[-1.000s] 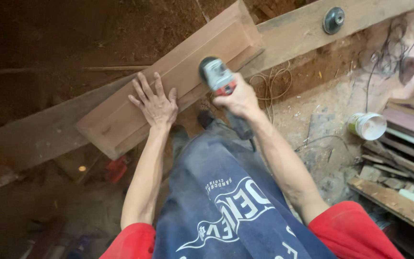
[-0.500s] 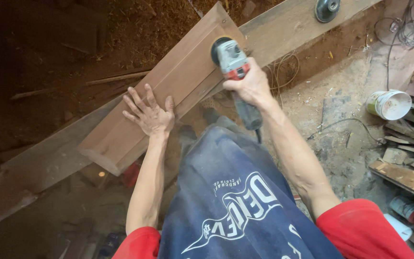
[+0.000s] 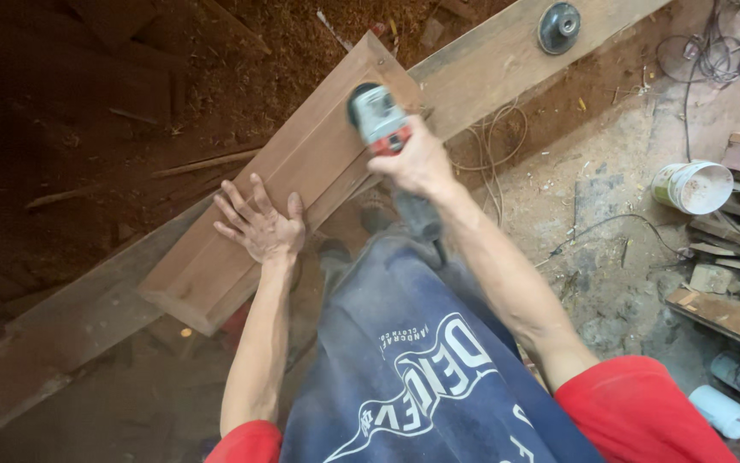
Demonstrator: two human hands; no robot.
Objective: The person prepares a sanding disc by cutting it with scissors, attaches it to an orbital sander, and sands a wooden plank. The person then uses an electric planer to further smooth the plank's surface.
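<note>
The flat, splayed left hand (image 3: 260, 225) steadied the long brown moulded wooden panel (image 3: 301, 167) while the right hand (image 3: 414, 161), fingers wrapped around the grey-and-red handheld sander (image 3: 377, 118), worked its far end, apparently leaving the near stretch unsanded.

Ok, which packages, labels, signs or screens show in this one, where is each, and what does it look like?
Paint can: on the floor at right, lying tipped, round, white inside with a green-and-white label.
Small can: lower right among wood scraps, cylindrical, pale label with red.
Apron print: on the person's front, white design on dark blue.
No screens or signs.
</note>
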